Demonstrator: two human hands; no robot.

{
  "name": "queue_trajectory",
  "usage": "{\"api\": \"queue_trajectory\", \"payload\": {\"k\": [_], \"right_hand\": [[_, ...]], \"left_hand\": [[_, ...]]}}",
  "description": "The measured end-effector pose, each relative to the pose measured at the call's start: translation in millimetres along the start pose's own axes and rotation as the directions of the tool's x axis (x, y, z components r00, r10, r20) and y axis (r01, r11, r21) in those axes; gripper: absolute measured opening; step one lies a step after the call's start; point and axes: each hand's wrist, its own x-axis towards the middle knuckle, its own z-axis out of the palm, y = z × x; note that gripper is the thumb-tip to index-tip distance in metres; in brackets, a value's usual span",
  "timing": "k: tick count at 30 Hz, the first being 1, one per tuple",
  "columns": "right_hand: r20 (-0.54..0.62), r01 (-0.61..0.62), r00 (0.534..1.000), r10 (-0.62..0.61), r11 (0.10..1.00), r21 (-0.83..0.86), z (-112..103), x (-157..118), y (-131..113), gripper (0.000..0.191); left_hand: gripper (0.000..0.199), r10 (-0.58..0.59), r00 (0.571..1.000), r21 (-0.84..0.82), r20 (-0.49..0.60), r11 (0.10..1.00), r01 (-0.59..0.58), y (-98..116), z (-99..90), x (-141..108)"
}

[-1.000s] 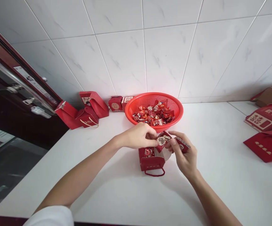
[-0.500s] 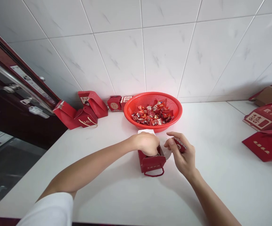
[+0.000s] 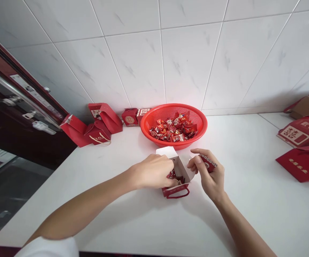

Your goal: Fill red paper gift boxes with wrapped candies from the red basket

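A small red gift box [image 3: 186, 169] stands open in front of me, its white inside and a raised white flap showing. Red candies [image 3: 179, 179] lie in it. My left hand [image 3: 154, 172] is closed at the box's left side, gripping its wall with the thumb inside; the other fingertips are hidden. On the right, my right hand [image 3: 211, 175] pinches the white side flap. A red printed piece with a patterned edge [image 3: 208, 162] shows between its thumb and forefinger; whether it belongs to the flap I cannot tell. A dark red cord handle [image 3: 179, 196] hangs at the near side.
Behind the box, a red plastic basket [image 3: 204, 123] holds many wrapped candies. Several red gift boxes [image 3: 101, 132] stand at the back left, and more red boxes [image 3: 301, 164] lie at the right. A tiled wall [image 3: 186, 71] borders the white table [image 3: 133, 221].
My left hand has drawn back left from deep inside the box, uncovering the candies. The box has turned and tipped a little, and my right hand has shifted slightly right.
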Motion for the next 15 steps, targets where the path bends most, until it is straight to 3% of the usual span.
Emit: {"api": "queue_trajectory", "payload": {"k": [5, 10, 13, 15], "right_hand": [[0.042, -0.089, 0.996, 0.081, 0.964, 0.25, -4, 3, -7, 0.027], [0.19, -0.208, 0.974, 0.126, 0.833, 0.513, -18, 8, -28, 0.022], [0.251, -0.235, 0.962, 0.104, 0.783, 0.576, -24, 7, -43, 0.014], [0.289, -0.231, 0.954, 0.074, 0.796, 0.56, -21, 4, -50, 0.009]], "left_hand": [[0.027, -0.022, 0.99, -0.023, -0.138, 1.0, 0.019, 5, 22.6, -16], [0.055, -0.023, 0.97, -0.016, -0.244, 1.0, 0.02, 3, 50.5, -20], [0.067, 0.003, 0.954, -0.026, -0.299, 1.0, -0.011, 2, 58.1, -20], [0.067, 0.007, 0.951, -0.045, -0.31, 0.999, -0.022, 2, 59.6, -20]]}}
